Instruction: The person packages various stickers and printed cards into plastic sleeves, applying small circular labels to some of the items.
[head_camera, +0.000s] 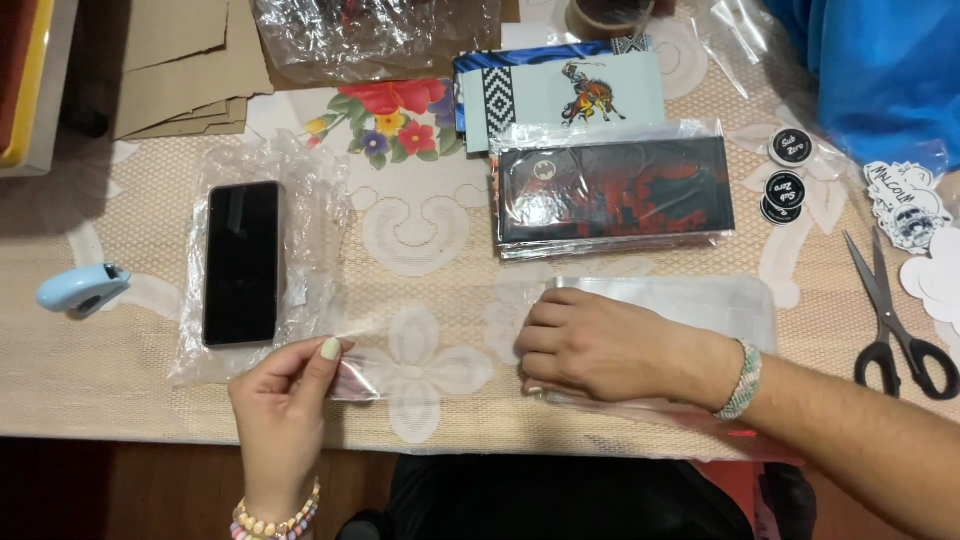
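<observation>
My left hand (285, 405) pinches the left end of a clear plastic sleeve (365, 378) at the table's near edge, thumb and fingers closed on the film. My right hand (605, 345) lies knuckles-up with curled fingers pressing on the right part of a clear plastic bag (690, 300), holding it flat on the lace tablecloth (420, 240). A stack of dark printed cards wrapped in clear film (612, 192) sits just beyond my right hand.
A black phone (241, 262) lies on crumpled plastic at left, with a small light-blue tool (82, 288) further left. Scissors (895, 320) and round stickers (785, 170) lie at right. Pale printed cards (560, 95), brown cardboard (190, 65) and a tape roll (605, 15) sit at the back.
</observation>
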